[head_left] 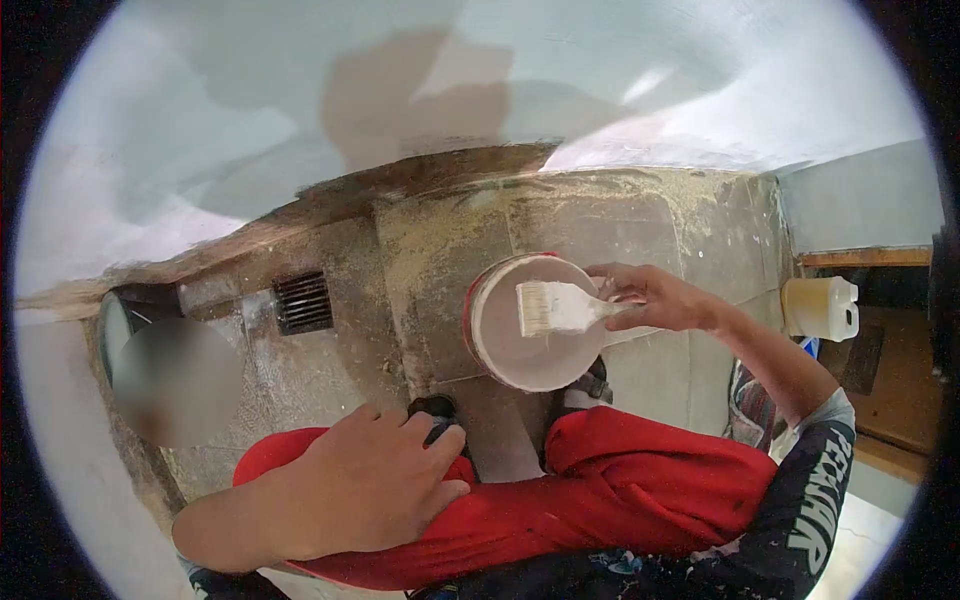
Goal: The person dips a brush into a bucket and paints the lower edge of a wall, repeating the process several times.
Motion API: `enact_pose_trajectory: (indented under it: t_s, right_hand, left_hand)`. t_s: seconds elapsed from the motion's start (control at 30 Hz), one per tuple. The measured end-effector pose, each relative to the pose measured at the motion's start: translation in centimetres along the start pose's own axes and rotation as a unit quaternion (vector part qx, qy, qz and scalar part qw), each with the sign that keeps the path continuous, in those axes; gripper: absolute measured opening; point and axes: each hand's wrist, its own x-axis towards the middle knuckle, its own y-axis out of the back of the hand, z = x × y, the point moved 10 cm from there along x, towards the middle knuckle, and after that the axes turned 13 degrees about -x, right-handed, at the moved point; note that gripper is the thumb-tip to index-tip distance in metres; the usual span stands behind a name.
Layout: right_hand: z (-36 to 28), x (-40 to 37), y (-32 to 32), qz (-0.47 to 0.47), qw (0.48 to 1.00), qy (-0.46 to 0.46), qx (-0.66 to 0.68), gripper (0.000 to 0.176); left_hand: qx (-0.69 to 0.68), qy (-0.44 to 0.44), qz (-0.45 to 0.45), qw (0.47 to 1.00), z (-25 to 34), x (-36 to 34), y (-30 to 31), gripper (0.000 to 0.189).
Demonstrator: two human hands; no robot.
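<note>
My right hand [655, 297] grips the handle of a wide paintbrush [560, 308]. The brush is coated in white, and its pale bristles point left over the open mouth of a paint bucket [480, 350]. Whitish paint [540, 365] fills the inside of the bucket, whose outer rim shows red. In front of my red trousers, my left hand [385, 475] hangs with its fingers loosely spread and nothing in them. Ahead of me, the wall [420, 90] is pale down to a bare brown strip near the floor.
A dark floor grate [303, 303] lies left of the bucket. Yellowish powder dusts the tiles [440, 240] along the wall. To the right stand a yellow plastic jug [820, 308] and a wooden cabinet [890, 380]. A round blurred patch covers part of the left side.
</note>
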Motion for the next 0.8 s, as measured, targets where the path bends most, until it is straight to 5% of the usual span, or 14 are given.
enact_pose_trajectory:
  t_s: [0.2,0.27,0.4,0.5,0.57,0.8]
  right_hand:
    - [-2.0,2.7,-1.1,-0.008,0.997,0.032,-0.065,0.052]
    - [-4.1,3.2,-2.4,-0.039,0.997,0.046,-0.055,0.040]
    - [-3.2,4.6,-3.4,-0.040,0.993,0.081,-0.074,0.041]
    - [-0.7,4.7,-3.1,-0.010,0.996,0.075,0.049,0.043]
    - [1.0,4.2,-0.6,0.119,0.978,0.067,0.159,0.043]
    - [6.6,7.3,2.4,0.275,0.945,-0.087,0.153,0.038]
  left_hand:
    - [0.009,-0.009,0.011,1.000,0.3,0.4,0.3,0.039]
    - [-0.003,0.033,-0.053,0.998,-0.5,0.5,-0.7,0.052]
    - [-0.002,0.035,-0.053,0.998,-0.3,0.6,-0.5,0.052]
    - [0.009,0.012,-0.028,0.999,-0.2,0.3,-0.4,0.051]
    - [0.001,0.000,0.003,1.000,0.3,0.3,0.3,0.040]
    - [0.007,-0.037,0.005,0.999,1.0,1.2,0.4,0.041]
